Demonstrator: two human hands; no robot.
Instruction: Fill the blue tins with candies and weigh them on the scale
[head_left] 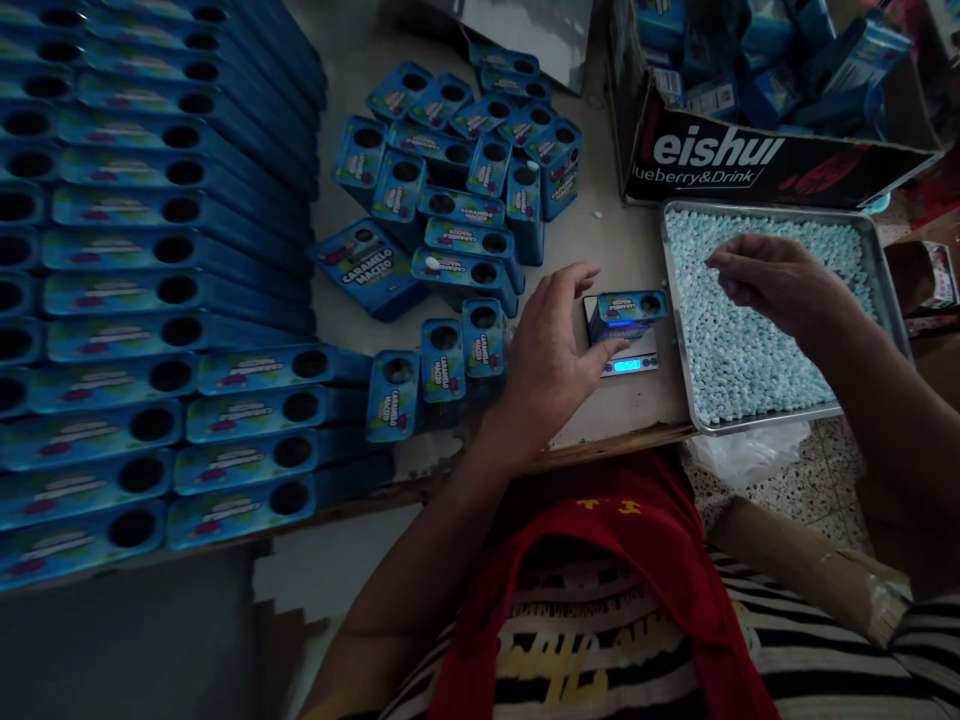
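A small blue candy tin (632,306) with a round hole in its top stands on a pocket digital scale (643,362), whose display glows blue. My left hand (551,345) curves around the left side of the scale, thumb and fingers apart; the thumb tip is near the tin's lower edge, and whether it touches is unclear. Over a metal tray (679,330) of pale blue and white candies (750,370), my right hand (772,280) has its fingertips pinched together. What lies between those fingertips is too small to make out.
Many blue tins (180,250) stand in rows at the left. Several more tins (442,210) cluster mid-table, with one lying flat (371,265) and loose white candies on a couple. A cardboard box (705,160) of tins stands behind the tray. The table's front edge (615,447) is close to my body.
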